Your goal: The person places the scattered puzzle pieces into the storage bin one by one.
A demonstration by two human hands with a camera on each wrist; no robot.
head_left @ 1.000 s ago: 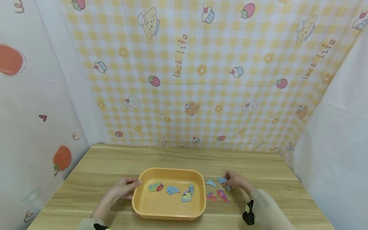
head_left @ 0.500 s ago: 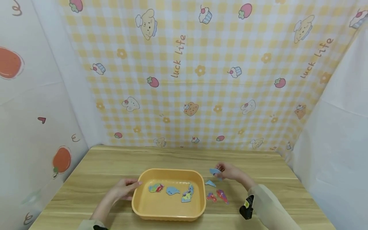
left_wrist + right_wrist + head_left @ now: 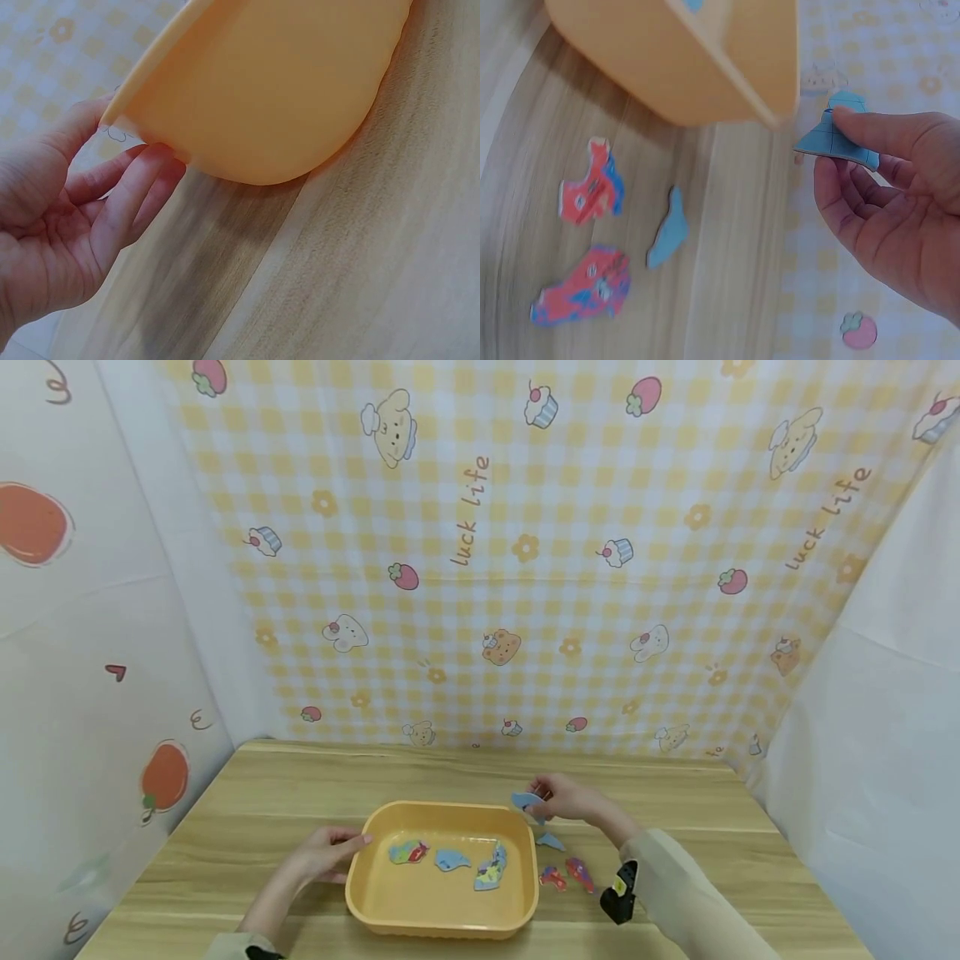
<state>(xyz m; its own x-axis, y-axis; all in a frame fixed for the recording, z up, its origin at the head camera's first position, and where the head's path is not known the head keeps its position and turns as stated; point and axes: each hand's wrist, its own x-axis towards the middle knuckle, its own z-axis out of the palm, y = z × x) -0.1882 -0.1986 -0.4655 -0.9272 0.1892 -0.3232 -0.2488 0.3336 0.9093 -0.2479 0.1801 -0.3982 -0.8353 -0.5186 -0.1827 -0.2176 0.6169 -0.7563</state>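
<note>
My left hand (image 3: 324,853) holds the left end of a yellow plastic tray (image 3: 442,933). In the left wrist view the thumb lies at the rim and the fingertips press the outer wall from below. Between thumb and fingers, my right hand (image 3: 570,797) pinches a light blue puzzle piece (image 3: 826,139), raised beside the tray's back right corner. Inside the tray lie a green and red piece (image 3: 408,852), a blue piece (image 3: 452,860) and a blue and yellow piece (image 3: 490,870), spaced apart.
Right of the tray, on the wooden table (image 3: 315,777), lie a small blue piece (image 3: 669,232), a red piece (image 3: 592,187) and a red and purple piece (image 3: 585,289). A yellow checked cloth (image 3: 480,610) hangs behind the table, with white sheets at both sides.
My right hand has lifted the blue puzzle piece off the table and carried it left to the tray's back right corner. My left hand stays at the tray.
</note>
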